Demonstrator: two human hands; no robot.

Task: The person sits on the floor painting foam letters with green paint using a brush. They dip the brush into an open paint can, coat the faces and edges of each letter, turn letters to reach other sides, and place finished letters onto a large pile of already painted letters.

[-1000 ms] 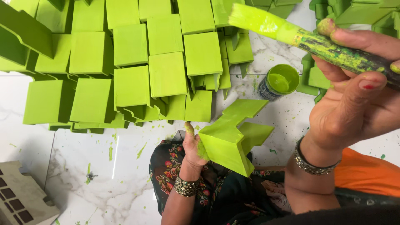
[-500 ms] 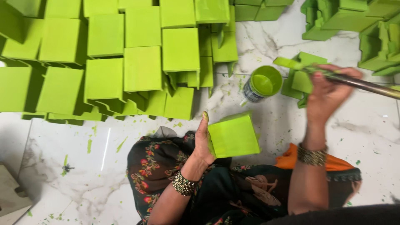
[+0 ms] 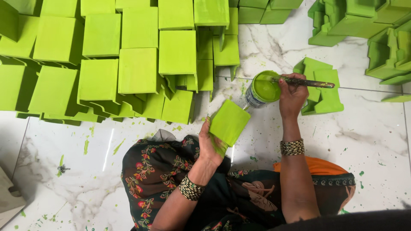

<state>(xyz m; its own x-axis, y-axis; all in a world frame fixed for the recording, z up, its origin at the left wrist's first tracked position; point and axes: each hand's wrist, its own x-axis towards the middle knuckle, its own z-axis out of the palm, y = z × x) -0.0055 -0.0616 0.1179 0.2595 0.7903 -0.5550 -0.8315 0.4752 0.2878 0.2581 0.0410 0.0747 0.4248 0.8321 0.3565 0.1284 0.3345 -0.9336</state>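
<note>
- While the brush (image 3: 306, 82) lies across the open paint can (image 3: 262, 89), its bristle end down in the green paint, the right hand (image 3: 292, 95) is closed around the handle, which sticks out to the right.
- Just left of the can and a little nearer, the left hand (image 3: 212, 143) grips a green block (image 3: 229, 122) by its lower edge, fingers wrapped under it, holding it tilted up off the floor above the lap.
- Block and can sit near each other but apart; the can stands on the white marble floor (image 3: 368, 141), right at the near edge of the painted pile.
- By the look of it, this is the loading step: brush taking on paint, block waiting in the other hand.
- Next move, as I judge it, calls for lifting the brush clear without dripping and carrying it left to the held block, with the block's unfinished face turned toward it.
- Far left, a big stack of painted green blocks (image 3: 137, 70) lies packed in overlapping rows.
- Right of the can, one more green piece (image 3: 321, 92) rests flat, partly under the brush handle; further green pieces (image 3: 376, 30) crowd the far right corner.
- Green splashes dot the marble all around.
</note>
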